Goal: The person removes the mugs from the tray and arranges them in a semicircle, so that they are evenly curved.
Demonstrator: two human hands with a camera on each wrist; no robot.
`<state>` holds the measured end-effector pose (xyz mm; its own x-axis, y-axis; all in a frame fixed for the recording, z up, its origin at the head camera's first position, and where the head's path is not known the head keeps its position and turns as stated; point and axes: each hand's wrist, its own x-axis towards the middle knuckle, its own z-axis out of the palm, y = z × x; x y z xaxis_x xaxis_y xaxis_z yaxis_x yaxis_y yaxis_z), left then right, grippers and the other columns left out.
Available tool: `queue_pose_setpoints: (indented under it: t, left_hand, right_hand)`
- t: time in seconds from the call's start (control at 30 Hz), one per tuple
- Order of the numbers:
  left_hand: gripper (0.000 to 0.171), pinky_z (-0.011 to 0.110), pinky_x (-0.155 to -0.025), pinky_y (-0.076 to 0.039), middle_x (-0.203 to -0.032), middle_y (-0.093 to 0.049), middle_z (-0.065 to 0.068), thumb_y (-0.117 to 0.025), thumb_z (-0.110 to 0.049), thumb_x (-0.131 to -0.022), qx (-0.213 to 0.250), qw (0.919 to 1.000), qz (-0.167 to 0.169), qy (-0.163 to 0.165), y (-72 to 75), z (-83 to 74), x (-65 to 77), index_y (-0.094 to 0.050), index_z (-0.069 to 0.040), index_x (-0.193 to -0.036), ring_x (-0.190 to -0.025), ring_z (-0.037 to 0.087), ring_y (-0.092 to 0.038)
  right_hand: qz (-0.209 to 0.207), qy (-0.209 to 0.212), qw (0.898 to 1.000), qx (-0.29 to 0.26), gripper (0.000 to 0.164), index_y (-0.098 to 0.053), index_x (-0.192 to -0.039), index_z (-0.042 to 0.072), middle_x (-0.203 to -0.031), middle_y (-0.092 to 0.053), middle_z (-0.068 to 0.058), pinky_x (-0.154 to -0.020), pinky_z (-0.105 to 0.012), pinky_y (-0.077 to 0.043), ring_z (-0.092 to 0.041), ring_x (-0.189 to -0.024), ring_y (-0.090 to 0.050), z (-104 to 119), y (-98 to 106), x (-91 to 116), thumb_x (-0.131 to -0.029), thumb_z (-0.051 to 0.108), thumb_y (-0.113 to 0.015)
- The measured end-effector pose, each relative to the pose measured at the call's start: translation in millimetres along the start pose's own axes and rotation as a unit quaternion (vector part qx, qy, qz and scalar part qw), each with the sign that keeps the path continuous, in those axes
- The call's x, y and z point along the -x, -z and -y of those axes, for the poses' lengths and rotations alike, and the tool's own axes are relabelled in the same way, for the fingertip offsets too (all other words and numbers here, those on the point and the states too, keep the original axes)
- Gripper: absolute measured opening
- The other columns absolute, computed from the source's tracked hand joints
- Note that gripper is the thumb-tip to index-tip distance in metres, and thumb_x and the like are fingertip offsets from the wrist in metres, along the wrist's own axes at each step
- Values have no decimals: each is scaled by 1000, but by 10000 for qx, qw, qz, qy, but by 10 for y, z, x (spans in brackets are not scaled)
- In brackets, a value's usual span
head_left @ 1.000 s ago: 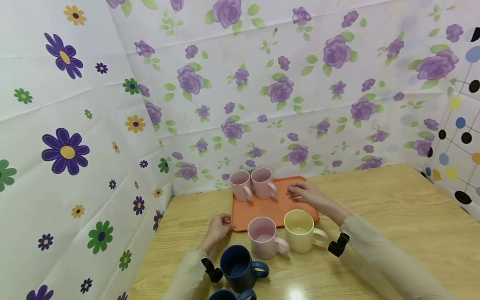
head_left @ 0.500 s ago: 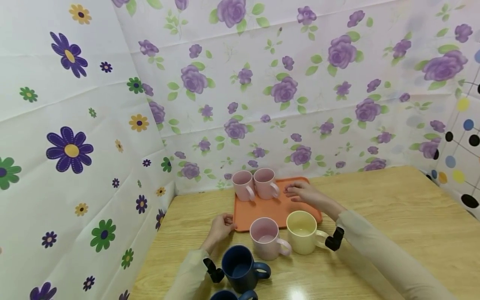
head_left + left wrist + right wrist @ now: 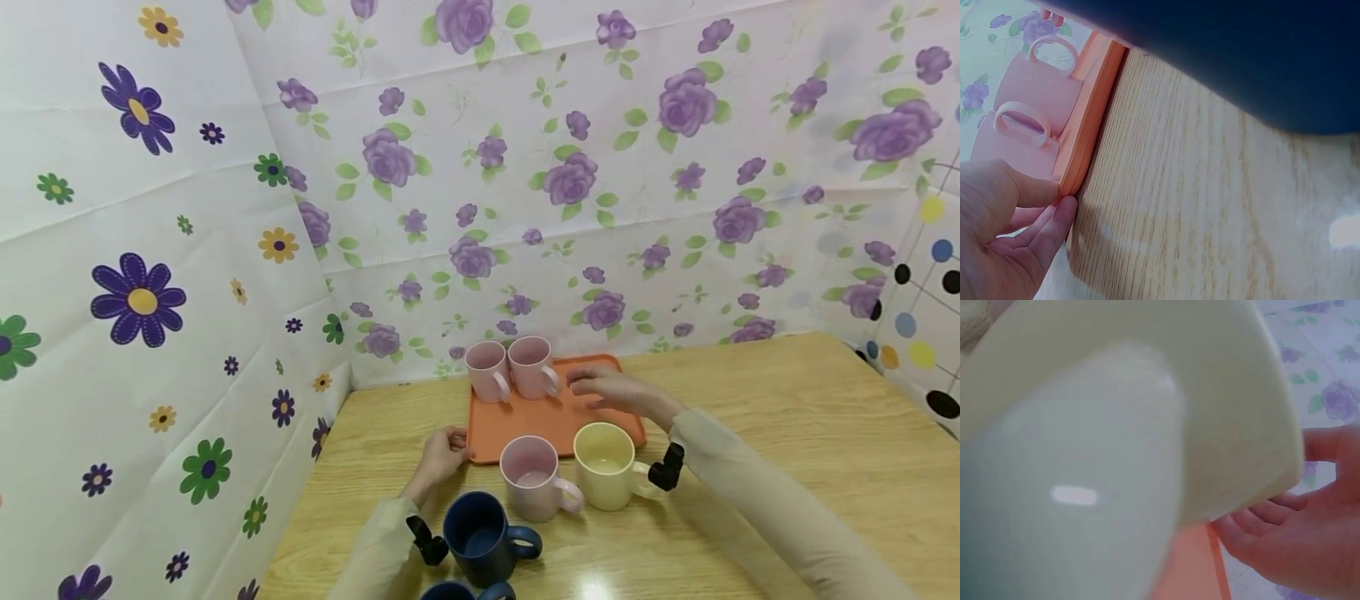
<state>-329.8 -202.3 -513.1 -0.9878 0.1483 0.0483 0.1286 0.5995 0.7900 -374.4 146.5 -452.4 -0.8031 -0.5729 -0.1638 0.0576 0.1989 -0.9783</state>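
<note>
My left hand [image 3: 438, 458] pinches the near left corner of an orange tray [image 3: 525, 421]; in the left wrist view the thumb [image 3: 1038, 190] lies at its rim and a fingertip sits at the corner. On the tray's far left stand two pink mugs, one [image 3: 486, 382] beside the other [image 3: 528, 379], handles toward the right. My right hand [image 3: 618, 392] hovers over the tray's right part, fingers loosely extended, holding nothing. Before the tray stand a third pink mug [image 3: 527, 493] and a yellow mug [image 3: 602, 485], which largely blocks the right wrist view.
A dark blue mug [image 3: 477, 554] stands close to my left wrist, with a second blue mug [image 3: 446, 593] cut off by the bottom edge. The wooden table [image 3: 750, 417] meets a flowered cloth wall [image 3: 480, 208] behind the tray and another [image 3: 202, 358] at the left.
My right hand has shifted slightly left over the tray, toward the pink mugs. The left hand keeps its place at the corner, and the view has turned a little.
</note>
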Motion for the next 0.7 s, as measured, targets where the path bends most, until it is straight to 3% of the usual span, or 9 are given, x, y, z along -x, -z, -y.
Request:
queue_pose_setpoints:
  t: [0.2, 0.33, 0.57, 0.7]
  left_hand:
    - [34, 28, -68, -55, -97, -64, 21, -68, 1, -86, 48, 10000, -8, -63, 10, 11, -7, -59, 13, -117, -83, 23, -64]
    - [35, 29, -69, -55, -97, -64, 20, -68, 0, -86, 76, 10000, -13, -6, 20, 9, -8, -58, 12, -118, -83, 21, -63]
    - [35, 30, -70, -55, -98, -64, 21, -68, -1, -87, 67, 10000, 58, -24, 20, 9, 6, -58, 12, -118, -84, 22, -62]
    - [35, 30, -70, -55, -97, -64, 20, -68, 0, -87, 80, 10000, 50, -16, 14, 6, -3, -59, 12, -118, -84, 22, -62]
  right_hand:
    - [312, -248, 9991, 110, 60, -16, -149, -10, -155, -16, -31, -115, -60, -24, -48, -143, -19, 149, 16, 36, -102, 16, -42]
    - [206, -275, 9986, 402, 58, -20, -149, -9, -153, -22, -31, -114, -59, -27, -48, -142, -22, 225, 49, 14, -102, 17, -42]
    - [-11, -79, 9905, 1373, 53, -34, -145, -4, -149, -36, -26, -108, -54, -39, -43, -137, -35, 218, 111, -18, -101, 23, -47]
    - [77, 208, 9898, 1405, 52, -33, -144, -5, -148, -35, -28, -109, -58, -35, -45, -137, -35, 152, 180, -49, -102, 21, -46]
